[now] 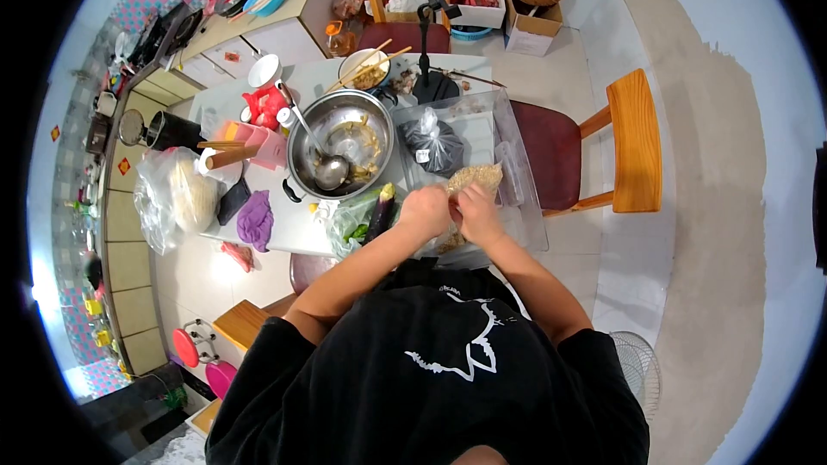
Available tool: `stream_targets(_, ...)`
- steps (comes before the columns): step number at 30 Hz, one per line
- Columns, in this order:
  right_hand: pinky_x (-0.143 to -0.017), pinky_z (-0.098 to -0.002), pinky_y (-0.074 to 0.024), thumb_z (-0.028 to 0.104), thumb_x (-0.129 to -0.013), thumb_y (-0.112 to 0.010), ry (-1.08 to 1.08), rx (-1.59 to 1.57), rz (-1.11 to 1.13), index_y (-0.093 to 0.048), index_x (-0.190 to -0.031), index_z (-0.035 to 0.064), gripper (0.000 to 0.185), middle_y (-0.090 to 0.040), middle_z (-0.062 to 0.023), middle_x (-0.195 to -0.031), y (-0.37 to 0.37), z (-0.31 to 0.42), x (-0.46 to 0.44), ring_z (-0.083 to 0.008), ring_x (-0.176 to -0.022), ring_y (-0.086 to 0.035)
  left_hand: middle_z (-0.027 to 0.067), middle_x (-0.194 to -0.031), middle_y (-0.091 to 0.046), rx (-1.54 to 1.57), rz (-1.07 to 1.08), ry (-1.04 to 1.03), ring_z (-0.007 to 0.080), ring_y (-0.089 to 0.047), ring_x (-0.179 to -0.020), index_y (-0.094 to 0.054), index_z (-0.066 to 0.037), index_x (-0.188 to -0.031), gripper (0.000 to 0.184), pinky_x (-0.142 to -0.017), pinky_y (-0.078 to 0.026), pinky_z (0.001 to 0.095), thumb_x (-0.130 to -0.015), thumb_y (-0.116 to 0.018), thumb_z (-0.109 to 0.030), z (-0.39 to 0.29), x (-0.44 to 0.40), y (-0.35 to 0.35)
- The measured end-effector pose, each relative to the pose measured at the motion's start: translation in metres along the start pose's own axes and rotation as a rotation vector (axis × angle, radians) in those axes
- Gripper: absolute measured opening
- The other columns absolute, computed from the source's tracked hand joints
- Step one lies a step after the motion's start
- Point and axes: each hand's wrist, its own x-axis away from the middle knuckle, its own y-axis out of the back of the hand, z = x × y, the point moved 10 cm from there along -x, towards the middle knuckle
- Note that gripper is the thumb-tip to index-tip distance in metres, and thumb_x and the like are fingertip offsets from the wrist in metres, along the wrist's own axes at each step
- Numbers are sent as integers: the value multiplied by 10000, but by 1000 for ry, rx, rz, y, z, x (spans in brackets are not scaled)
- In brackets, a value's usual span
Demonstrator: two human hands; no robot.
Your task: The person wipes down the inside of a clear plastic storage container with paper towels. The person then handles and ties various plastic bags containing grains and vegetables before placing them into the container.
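Note:
My left hand (425, 211) and my right hand (476, 213) meet over the near side of a clear plastic bin (527, 168). Fingers of both are closed on a plastic bag of tan grain (475, 177), which shows beyond and below them; the exact grip is partly hidden. A tied black plastic bag (432, 145) sits in the bin just past my hands. Close to my left wrist lies a dark purple eggplant (382, 209), beside a clear bag with green vegetables (353, 222).
Left of the bin stands a steel pot (297, 155) with a ladle (331, 170) and food remains. A bowl with chopsticks (369, 71) and a black stand (424, 43) are at the table's far side. Chairs (637, 142) stand right and behind. A purple cloth (255, 220) hangs near the left edge.

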Motion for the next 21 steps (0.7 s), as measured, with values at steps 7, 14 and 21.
stream_targets(7,-653,-386,-407,67,-652,-668,-144,17,-150,-508,-707,67,169,-526,-82,-707,8,-11,6,-288,-728,-505,169,-796,-635,605,-15,185,267,-624,-665,-623,27,-808,258,-634,-496,335,-741,-629,-223,47,-11,-26)
stream_targets(14,-625,-362,-437,55,-673,-662,-406,-276,10,-545,-790,51,166,-560,-93,-700,-1,-33,10,-267,-694,-552,89,-852,-634,1581,207,515,192,-617,-731,-616,11,-903,165,-656,-508,322,-803,-618,-120,52,6,-82)
stream_targets(21,-666,-351,-465,93,-732,-628,-433,-309,251,-614,-935,47,209,-612,-121,-780,2,-31,4,-276,-734,-596,114,-888,-626,1916,399,565,233,-626,-776,-580,10,-966,171,-708,-524,395,-822,-563,-81,29,15,-94)
